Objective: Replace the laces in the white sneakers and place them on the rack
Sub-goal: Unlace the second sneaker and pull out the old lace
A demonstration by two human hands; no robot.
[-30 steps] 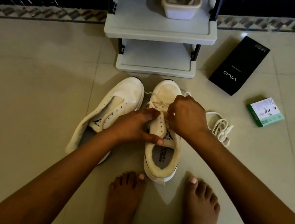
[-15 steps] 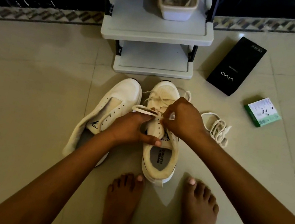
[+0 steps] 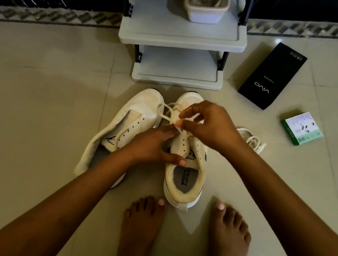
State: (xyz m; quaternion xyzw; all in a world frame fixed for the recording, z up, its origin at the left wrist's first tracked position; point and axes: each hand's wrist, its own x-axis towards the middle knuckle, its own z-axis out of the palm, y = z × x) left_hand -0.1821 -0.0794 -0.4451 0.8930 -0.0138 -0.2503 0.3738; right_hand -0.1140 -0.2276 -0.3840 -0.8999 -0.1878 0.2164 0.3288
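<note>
While our left hand [image 3: 151,145] grips the right sneaker [image 3: 188,153] at its tongue, thumb laid across the top of the tongue and fingers curled against the eyelet side, our right hand [image 3: 211,124] pinches the lace [image 3: 168,117] between thumb and fingertips just above the eyelets. That lace loops out toward the toe of the left sneaker [image 3: 128,125], crossing the gap between the two. Both sneakers stand on the floor [image 3: 28,125], toes toward the rack [image 3: 179,37], side by side and nearly touching. We see bare eyelets on the left sneaker, its tongue lying loose. A second lace [image 3: 251,140] lies bundled on the floor just right of our right wrist. On the rack's upper shelf sits a tub [image 3: 206,1]; we cannot tell what is in it. To the right of the rack lie a black box [image 3: 272,76] and, nearer us, a small green box [image 3: 301,128], apart from each other. Our bare feet [image 3: 184,239] rest on the floor just behind the right sneaker's heel.
</note>
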